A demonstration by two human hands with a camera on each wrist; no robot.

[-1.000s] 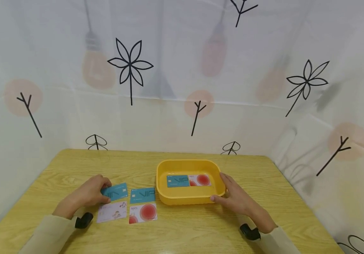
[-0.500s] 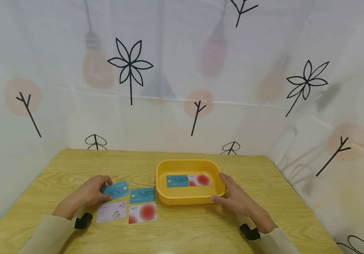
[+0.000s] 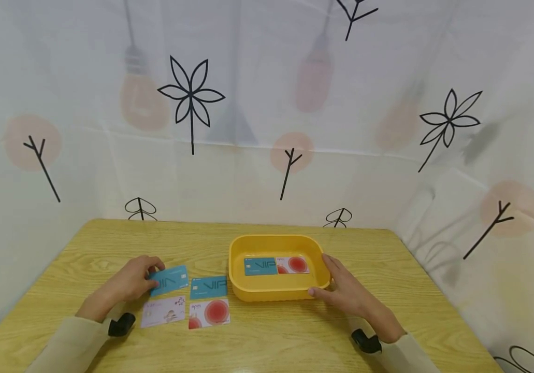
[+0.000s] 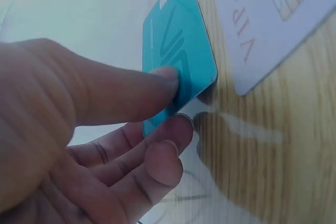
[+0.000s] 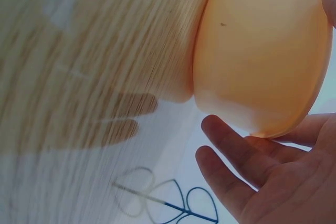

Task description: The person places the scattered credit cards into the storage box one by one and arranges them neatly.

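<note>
My left hand [image 3: 129,280] pinches a teal VIP card [image 3: 173,277], thumb on its printed face; in the left wrist view this teal card stands tilted, partly raised off the table. Just below it lies a pale pink VIP card [image 3: 163,312]. To the right are a second teal VIP card [image 3: 208,287] and a white card with red circles [image 3: 209,314]. My right hand [image 3: 350,292] holds the right end of a yellow plastic tray [image 3: 267,295], thumb at the near rim, index finger at the far side. Its other fingers extend under the rim in the right wrist view.
Inside the tray, a teal VIP card [image 3: 260,266] and a red-circled white card [image 3: 293,264] lie side by side. The wooden table [image 3: 276,342] reaches back to a white patterned cloth [image 3: 248,181].
My left thumb has moved up from the held card's lower edge onto its face. That card has tilted slightly. The right hand and the tray stay in place.
</note>
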